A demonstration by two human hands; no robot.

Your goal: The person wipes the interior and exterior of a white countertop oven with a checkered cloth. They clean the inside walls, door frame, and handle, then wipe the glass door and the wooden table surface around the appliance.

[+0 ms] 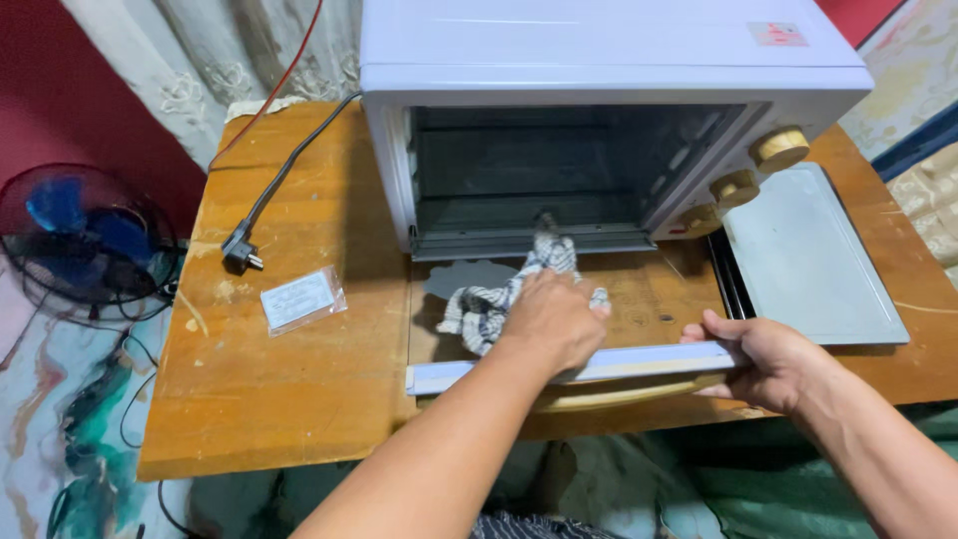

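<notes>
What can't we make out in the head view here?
- Left hand fingers: hidden under the hand, in the striped cloth.
- Right hand palm: hidden behind the oven door edge.
- Oven top: cut off by the upper frame edge.
- Small packet label: too small to read.

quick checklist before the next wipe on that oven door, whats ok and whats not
1. Oven unplugged: ok, the plug lies loose on the wooden table.
2. Door fully open and steadied: ok, the right hand grips its front edge.
3. Cloth in hand: ok, the left hand presses the striped cloth on the door glass.
4. Oven cavity free of racks: ok, the metal tray lies on the table at the right.
5. Oven cooled down: cannot tell.
6. Small packet clear of the wiping: ok, it lies apart at the left.
</notes>
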